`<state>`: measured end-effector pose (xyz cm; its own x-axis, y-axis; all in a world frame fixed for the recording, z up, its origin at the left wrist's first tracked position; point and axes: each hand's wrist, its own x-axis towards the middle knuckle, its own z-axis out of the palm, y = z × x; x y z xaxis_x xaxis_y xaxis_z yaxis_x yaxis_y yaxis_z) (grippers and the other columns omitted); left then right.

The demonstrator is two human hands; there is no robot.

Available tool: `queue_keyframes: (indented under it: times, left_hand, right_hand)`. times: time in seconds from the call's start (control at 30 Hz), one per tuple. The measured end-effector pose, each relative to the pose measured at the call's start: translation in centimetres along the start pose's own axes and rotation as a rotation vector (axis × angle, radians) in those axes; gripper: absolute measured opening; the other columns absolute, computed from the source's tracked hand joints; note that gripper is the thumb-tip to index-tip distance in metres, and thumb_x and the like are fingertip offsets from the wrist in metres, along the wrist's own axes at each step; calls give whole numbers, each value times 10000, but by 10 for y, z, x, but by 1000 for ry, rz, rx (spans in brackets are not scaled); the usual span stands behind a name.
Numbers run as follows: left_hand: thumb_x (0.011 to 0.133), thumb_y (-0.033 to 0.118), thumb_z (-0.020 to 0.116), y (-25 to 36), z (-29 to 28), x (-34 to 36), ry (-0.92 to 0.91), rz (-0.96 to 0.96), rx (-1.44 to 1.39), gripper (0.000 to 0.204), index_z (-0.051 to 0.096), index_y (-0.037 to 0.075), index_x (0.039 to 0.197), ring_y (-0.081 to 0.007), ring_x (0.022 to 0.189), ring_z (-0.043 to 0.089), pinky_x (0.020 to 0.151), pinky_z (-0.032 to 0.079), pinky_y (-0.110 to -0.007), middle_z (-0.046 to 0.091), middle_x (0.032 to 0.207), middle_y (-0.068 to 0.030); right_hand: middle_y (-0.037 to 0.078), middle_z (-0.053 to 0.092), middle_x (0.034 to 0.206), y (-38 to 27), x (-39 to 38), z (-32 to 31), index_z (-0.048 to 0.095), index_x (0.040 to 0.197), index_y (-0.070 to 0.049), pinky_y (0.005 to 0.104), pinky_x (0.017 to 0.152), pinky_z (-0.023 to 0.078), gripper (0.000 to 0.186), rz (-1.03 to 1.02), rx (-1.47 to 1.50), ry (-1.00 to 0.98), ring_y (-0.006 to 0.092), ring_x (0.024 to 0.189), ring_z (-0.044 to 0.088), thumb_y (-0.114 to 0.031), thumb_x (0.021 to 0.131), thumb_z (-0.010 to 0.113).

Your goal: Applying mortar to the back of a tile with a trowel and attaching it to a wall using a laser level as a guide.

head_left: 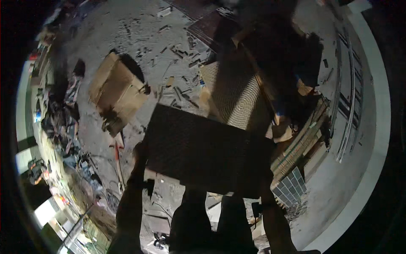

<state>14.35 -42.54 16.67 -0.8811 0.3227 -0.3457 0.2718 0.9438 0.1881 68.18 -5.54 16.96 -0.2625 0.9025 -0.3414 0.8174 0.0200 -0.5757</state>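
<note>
A large dark rectangular slab, perhaps a tile, (198, 148) spans the space in front of my body, slightly tilted with its left end higher. It is in deep shadow, so its surface barely shows. My left hand (138, 155) is closed on its left edge, and my right hand (266, 180) grips the right edge; the fingers are mostly lost in the dark. Beyond the slab lies a sheet with a pattern of curved rows (245, 99), partly shadowed and partly covered by the slab.
A crumpled cardboard box (116, 86) lies on the dusty floor to the left, near a red-and-wood handled tool (119, 167). Scraps (182, 93) litter the floor ahead. At right are stacked long pieces (302, 137), a grey brick-patterned panel (291, 187) and a ladder-like metal frame (350, 93).
</note>
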Motion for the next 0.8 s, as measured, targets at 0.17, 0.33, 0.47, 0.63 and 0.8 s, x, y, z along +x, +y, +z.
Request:
queue_keyframes:
  times: [0.17, 0.33, 0.47, 0.63, 0.8]
  left_hand:
    - [881, 434, 535, -56, -138, -282, 167, -423, -582, 453, 641, 4, 976, -225, 785, 613, 692, 488, -345, 655, 857, -97]
    - [883, 287, 585, 17, -236, -598, 238, -638, -1177, 335, 614, 27, 1092, -181, 899, 589, 803, 474, -325, 646, 977, -77]
    - [868, 462, 578, 32, -188, -723, 483, -948, -1078, 510, 591, -26, 1015, -202, 834, 578, 706, 456, -358, 644, 914, -144]
    - [867, 528, 549, 54, -85, -896, 763, -1352, -1181, 555, 601, -21, 931, -197, 746, 559, 647, 441, -368, 611, 800, -132]
    - [894, 493, 532, 58, -54, -1007, 1061, -1509, -1364, 517, 580, -19, 841, -152, 659, 500, 592, 416, -340, 548, 705, -78]
  right_hand:
    - [110, 617, 1051, -101, 16, -27, 540, 1212, -43, 365, 765, 481, 412, -321, 205, -154, 262, 904, 589, -268, 871, 594]
    - [115, 610, 1075, -246, -104, 41, 523, 1228, -37, 364, 785, 479, 416, -842, 355, -719, 263, 928, 584, -283, 893, 541]
    - [120, 604, 1094, -315, -276, 75, 509, 1241, -33, 363, 801, 477, 423, -1163, 317, -1164, 264, 947, 580, -295, 910, 499]
    - [125, 597, 1118, -273, -397, 73, 492, 1257, -27, 362, 822, 475, 434, -1269, 192, -1368, 266, 971, 575, -309, 931, 446]
    - [130, 590, 1142, -274, -469, 65, 474, 1272, -21, 361, 842, 473, 449, -1306, 136, -1382, 267, 994, 570, -324, 952, 393]
